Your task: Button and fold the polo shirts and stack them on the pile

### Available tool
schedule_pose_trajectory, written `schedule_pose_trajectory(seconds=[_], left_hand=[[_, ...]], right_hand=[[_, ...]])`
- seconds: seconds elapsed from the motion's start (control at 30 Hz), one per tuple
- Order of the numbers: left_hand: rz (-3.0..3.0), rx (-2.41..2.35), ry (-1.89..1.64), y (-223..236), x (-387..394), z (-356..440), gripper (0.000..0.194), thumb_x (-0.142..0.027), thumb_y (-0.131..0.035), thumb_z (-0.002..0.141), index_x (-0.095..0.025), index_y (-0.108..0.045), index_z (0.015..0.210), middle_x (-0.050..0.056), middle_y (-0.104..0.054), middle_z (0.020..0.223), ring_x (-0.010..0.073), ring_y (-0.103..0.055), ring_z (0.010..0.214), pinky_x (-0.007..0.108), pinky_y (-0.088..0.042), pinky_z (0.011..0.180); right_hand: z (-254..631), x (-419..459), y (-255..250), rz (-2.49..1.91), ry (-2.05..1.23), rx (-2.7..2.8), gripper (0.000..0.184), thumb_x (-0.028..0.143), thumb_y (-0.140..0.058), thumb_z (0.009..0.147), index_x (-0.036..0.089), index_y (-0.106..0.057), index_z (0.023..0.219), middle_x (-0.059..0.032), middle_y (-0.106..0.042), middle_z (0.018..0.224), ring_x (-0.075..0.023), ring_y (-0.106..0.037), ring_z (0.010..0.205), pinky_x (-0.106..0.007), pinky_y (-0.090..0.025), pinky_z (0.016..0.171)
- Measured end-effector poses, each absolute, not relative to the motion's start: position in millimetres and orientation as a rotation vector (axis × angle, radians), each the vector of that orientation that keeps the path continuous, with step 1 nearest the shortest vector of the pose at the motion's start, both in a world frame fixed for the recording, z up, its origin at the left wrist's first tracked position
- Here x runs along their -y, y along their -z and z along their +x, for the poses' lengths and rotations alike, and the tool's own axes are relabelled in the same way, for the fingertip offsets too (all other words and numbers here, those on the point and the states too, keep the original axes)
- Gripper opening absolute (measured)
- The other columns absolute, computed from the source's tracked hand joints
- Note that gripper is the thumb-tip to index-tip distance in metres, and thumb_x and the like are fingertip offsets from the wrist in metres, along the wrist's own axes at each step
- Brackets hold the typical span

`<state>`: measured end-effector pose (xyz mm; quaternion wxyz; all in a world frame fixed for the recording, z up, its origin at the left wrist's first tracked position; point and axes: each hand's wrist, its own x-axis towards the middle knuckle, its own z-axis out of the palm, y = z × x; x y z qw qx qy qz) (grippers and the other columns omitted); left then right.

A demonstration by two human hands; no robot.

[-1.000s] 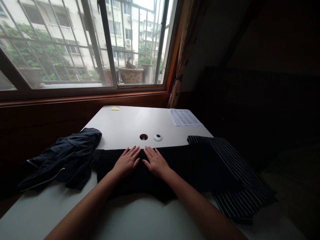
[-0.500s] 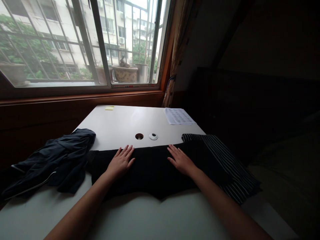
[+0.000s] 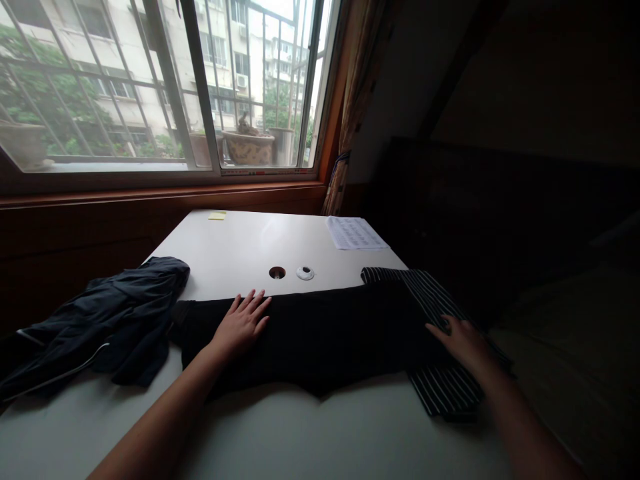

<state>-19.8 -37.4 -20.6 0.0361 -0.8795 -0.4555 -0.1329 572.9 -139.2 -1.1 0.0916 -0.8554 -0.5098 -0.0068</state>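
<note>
Looking at black garment (image 3: 320,340) laid flat across white table (image 3: 240,250), running left to right. Have left hand (image 3: 240,330) palm-down on its left half, fingers spread, gripping nothing. See right hand (image 3: 465,343) out at its right end, above striped garment (image 3: 445,393) – with thumb and fingers apart, can't tell if touching cloth. Find striped garment partly under black garment, sticking out on near and far sides. Got navy garment (image 3: 115,313) rumpled at left end. Beyond that, see 1 round hole (image 3: 277,273) just beside 1 white cap (image 3: 305,273), plus printed paper (image 3: 356,233) far right and yellow note (image 3: 217,216) far left.
</note>
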Motion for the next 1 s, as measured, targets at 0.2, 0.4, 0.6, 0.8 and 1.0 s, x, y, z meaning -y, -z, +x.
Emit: schedule_pose_trajectory(seconds=[0.2,0.4,0.6,0.8,1.0], left_hand=[[-2.707,1.397,0.422,18.0,39.0,-19.3,0.053,-0.046,-0.035,0.104,-0.029,-0.039,0.153,0.005,-0.034,0.162,0.0300,-0.028,0.150,0.055,-0.022,0.121],[-2.747,1.379,0.425,17.6,36.9,-23.9,0.056,-0.049,-0.036,0.103,-0.027,-0.037,0.154,0.006,-0.034,0.162,0.0288,-0.030,0.150,0.053,-0.022,0.122],[-2.838,1.312,0.305,3.6,34.8,-66.2,0.059,-0.052,-0.038,0.102,-0.029,-0.034,0.155,0.006,-0.035,0.161,0.0289,-0.033,0.148,0.053,-0.027,0.120],[-2.664,1.372,0.308,3.6,48.0,-140.1,0.049,-0.047,-0.038,0.103,-0.030,-0.048,0.147,0.006,-0.045,0.156,0.0301,-0.040,0.144,0.057,-0.027,0.118],[-2.544,1.381,0.408,24.8,60.3,-160.0,0.055,-0.048,-0.037,0.103,-0.027,-0.039,0.154,0.007,-0.042,0.157,0.0284,-0.040,0.145,0.054,-0.024,0.121]], right_hand=[[581.7,136.4,-11.5,-2.441,-0.514,1.266,0.038,0.055,-0.069,0.065,0.019,-0.070,0.075,-0.0133,-0.075,0.082,-0.0330,-0.071,0.081,-0.041,-0.054,0.072],[570.0,139.4,-16.5,-2.352,-0.561,1.187,0.039,0.050,-0.074,0.058,0.018,-0.068,0.079,-0.0112,-0.074,0.078,-0.0301,-0.071,0.079,-0.038,-0.053,0.069],[559.7,144.6,-22.7,-2.312,-0.609,1.159,0.036,0.051,-0.071,0.060,0.019,-0.069,0.076,-0.0130,-0.075,0.081,-0.0333,-0.072,0.082,-0.043,-0.054,0.075],[537.5,139.3,-53.0,-2.187,-0.493,1.131,0.034,0.050,-0.066,0.069,0.018,-0.072,0.080,-0.0147,-0.076,0.084,-0.0323,-0.071,0.081,-0.040,-0.054,0.070],[395.6,100.5,-136.1,-2.050,0.056,1.540,0.027,0.041,-0.064,0.082,0.018,-0.072,0.093,-0.0112,-0.074,0.094,-0.0273,-0.068,0.087,-0.038,-0.050,0.080]])
